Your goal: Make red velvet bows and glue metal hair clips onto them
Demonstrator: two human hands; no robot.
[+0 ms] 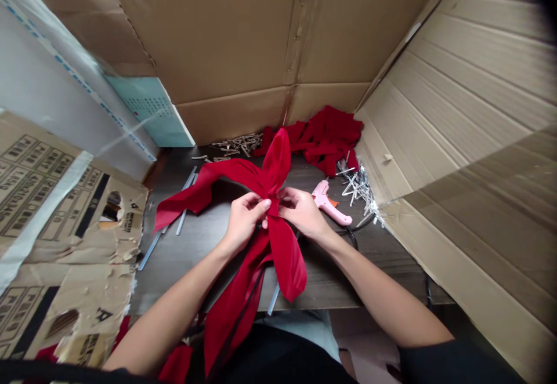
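A large red fabric bow [288, 256] is held up over the dark tabletop, with one loop pointing away from me and one toward me. Its two long tails spread out to the left and down past the table's front edge. My left hand [247, 217] pinches the bow at its gathered middle, thumb on top. On the other side of that middle, my right hand [300, 209] also grips the fabric, its fingertips partly hidden behind the knot. Just right of my right hand lies a pink glue gun [327, 203] with an orange trigger.
Red fabric strips [328, 134] are heaped at the back, beside a pile of metal hair clips [239, 144]. Silver twist ties [359, 187] lie at the right. Translucent glue sticks [150, 250] rest at left. Cardboard walls [226, 36] surround the dark table [383, 268].
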